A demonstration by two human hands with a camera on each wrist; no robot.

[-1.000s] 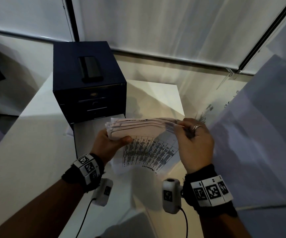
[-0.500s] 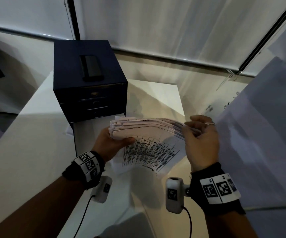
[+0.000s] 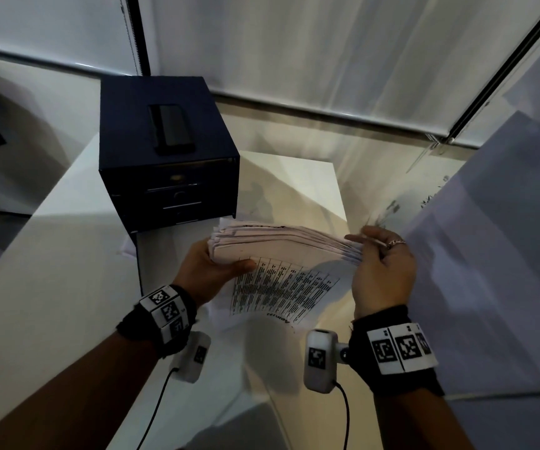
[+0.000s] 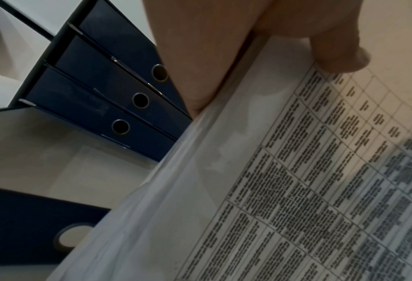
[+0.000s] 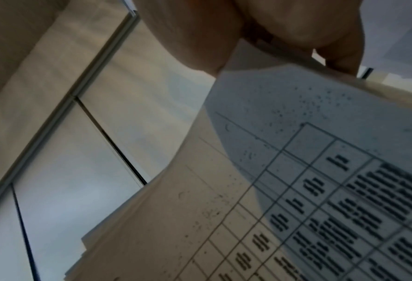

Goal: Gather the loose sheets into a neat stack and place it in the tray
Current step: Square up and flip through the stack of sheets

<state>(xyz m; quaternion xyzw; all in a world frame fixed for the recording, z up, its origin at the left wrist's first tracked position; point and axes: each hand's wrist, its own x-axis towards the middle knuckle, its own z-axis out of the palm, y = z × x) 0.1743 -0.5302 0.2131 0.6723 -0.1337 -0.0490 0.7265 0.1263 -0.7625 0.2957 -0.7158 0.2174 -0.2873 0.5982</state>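
right hand (image 3: pixel 382 274) shifted outward, stack (image 3: pixel 281 245) still gripped

Dim room, soft light through blinds (image 3: pixel 327 53), hard shadows, wide-angle bending, blurry wrist views

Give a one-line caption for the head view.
Both hands, left and right, hold a sheet stack before a drawer unit.

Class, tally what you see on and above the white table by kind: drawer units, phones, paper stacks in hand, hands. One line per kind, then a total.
Dark blue drawer unit: 1
Phone lying on the unit: 1
Paper stack held above the table: 1
Hands, left hand and right hand: 2
Total: 5
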